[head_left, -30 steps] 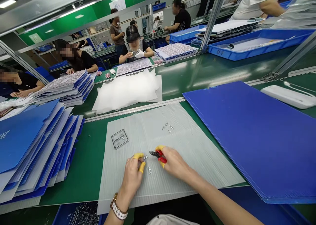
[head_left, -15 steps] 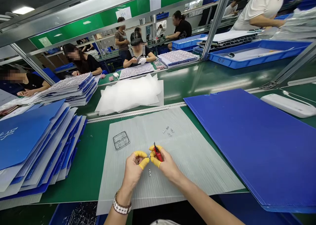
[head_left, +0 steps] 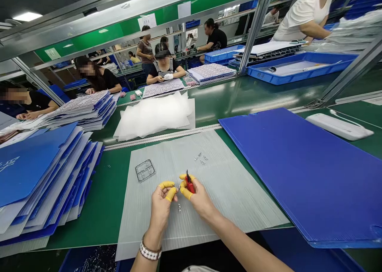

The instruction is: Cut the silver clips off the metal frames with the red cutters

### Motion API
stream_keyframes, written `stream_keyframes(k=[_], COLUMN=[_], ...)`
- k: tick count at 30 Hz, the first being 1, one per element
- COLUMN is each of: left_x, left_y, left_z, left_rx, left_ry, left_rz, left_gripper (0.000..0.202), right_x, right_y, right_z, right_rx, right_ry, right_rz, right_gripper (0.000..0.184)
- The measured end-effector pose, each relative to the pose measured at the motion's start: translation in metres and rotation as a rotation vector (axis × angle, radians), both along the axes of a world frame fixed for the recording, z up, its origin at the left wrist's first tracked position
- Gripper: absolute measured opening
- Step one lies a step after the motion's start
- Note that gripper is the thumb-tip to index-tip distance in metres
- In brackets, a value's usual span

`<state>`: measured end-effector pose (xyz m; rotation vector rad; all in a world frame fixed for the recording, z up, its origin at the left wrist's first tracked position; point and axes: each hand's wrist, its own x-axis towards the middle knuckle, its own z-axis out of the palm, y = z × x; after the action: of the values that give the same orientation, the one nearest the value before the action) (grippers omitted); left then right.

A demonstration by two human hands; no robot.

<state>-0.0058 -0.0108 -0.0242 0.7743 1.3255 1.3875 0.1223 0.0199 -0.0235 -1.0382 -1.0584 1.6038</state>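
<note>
My left hand (head_left: 161, 202), with yellow finger cots on thumb and forefinger, is pinched, and what it pinches is too small to make out. My right hand (head_left: 197, 197), also with yellow cots, grips small red-handled cutters (head_left: 189, 183), their tips pointing up. Both hands meet over a grey ribbed sheet (head_left: 232, 192). A tiny metal piece (head_left: 179, 208) lies on the sheet just below the hands. A small metal frame (head_left: 145, 170) lies to the upper left, and several loose metal bits (head_left: 200, 158) lie farther back.
A stack of blue and white sheets (head_left: 38, 176) fills the left. A large blue board (head_left: 301, 168) lies at the right, a white device (head_left: 338, 127) beyond it. White foam sheets (head_left: 155, 115) sit on the green belt. Other people work across the line.
My hands came together from slightly apart. The cutters turned from lying sideways to pointing up. The view shifted a little.
</note>
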Motion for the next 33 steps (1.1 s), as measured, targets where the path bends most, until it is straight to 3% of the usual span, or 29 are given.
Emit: stream_keyframes(k=[8, 20, 24, 27, 30, 33], left_x=[0.017, 0.018, 0.016, 0.012, 0.007, 0.003], left_y=[0.002, 0.007, 0.008, 0.007, 0.003, -0.002], left_z=[0.002, -0.009, -0.007, -0.004, -0.003, -0.004], left_rx=[-0.014, 0.044, 0.049, 0.071, 0.1, 0.143], left_ry=[-0.144, -0.09, -0.11, -0.068, 0.018, 0.121], left_rz=[0.141, 0.227, 0.253, 0.255, 0.213, 0.16], left_gripper=[0.032, 0.032, 0.032, 0.03, 0.026, 0.021], right_x=[-0.006, -0.017, -0.015, 0.001, 0.027, 0.048], right_y=[-0.002, -0.002, 0.003, 0.011, 0.019, 0.023], right_z=[0.007, 0.004, -0.002, 0.001, 0.015, 0.033], right_rx=[-0.148, -0.18, -0.149, 0.018, 0.345, 0.608], right_ry=[0.089, 0.103, -0.012, -0.292, -0.754, -1.082], right_rz=[-0.11, -0.125, -0.079, 0.089, 0.309, 0.405], right_gripper=[0.045, 0.048, 0.047, 0.033, 0.017, 0.006])
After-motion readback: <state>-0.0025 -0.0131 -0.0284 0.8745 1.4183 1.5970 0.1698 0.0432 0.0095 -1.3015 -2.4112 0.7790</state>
